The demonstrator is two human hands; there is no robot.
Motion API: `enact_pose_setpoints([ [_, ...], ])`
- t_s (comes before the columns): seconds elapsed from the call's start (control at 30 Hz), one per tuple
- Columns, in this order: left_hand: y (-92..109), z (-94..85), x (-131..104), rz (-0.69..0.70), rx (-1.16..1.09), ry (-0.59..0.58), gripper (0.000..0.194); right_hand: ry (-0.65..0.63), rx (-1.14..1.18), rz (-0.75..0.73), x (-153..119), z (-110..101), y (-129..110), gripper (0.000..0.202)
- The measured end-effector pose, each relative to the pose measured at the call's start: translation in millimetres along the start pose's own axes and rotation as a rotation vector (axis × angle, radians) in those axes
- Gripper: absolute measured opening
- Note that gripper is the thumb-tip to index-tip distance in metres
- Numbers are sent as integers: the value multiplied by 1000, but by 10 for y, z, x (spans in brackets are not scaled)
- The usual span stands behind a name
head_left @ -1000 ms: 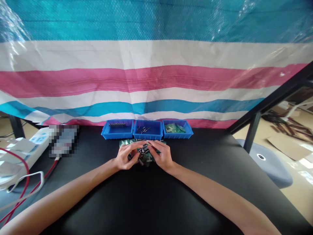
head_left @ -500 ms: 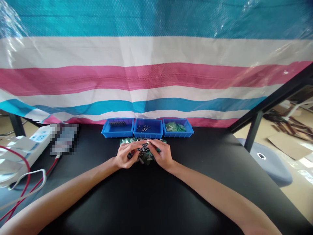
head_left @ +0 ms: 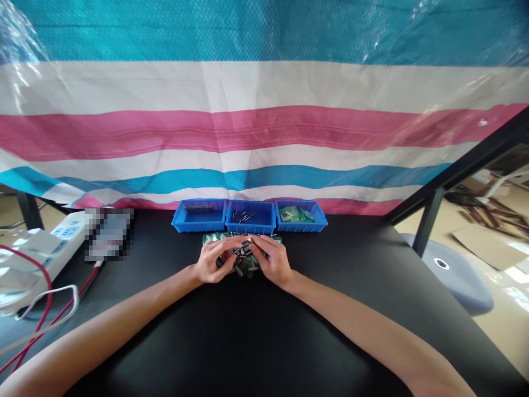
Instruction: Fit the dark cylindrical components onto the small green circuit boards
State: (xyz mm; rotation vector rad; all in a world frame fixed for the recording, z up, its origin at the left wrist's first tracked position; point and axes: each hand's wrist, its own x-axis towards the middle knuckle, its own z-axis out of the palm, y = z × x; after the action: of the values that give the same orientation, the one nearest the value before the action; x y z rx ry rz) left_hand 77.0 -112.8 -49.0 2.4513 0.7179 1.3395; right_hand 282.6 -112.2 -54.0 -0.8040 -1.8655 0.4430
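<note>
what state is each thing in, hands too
Small dark parts: clustered together
Left hand: curled over those parts
Right hand: curled at the same parts
Left blue bin: open, round pieces in a row
Middle blue bin: open, pins scattered inside
Right blue bin: open, green pieces inside
Power strip: white plugs in
Striped sheet: hanging, creased

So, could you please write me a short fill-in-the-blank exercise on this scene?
1. The three bins in a row are all coloured ____.
2. Of these, the bin with green pieces is on the ____.
3. The striped sheet shows blue, white and ____ bands.
4. The left hand and right hand are at small parts on a table coloured ____.

Missing words: blue; right; pink; black.
</note>
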Motion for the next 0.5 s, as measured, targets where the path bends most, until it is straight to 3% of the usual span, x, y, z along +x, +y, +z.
enact_pose_setpoints([
  [0.5,-24,6,-13,28,-43,9,33,-52,76,114,20,-19,-2,24],
])
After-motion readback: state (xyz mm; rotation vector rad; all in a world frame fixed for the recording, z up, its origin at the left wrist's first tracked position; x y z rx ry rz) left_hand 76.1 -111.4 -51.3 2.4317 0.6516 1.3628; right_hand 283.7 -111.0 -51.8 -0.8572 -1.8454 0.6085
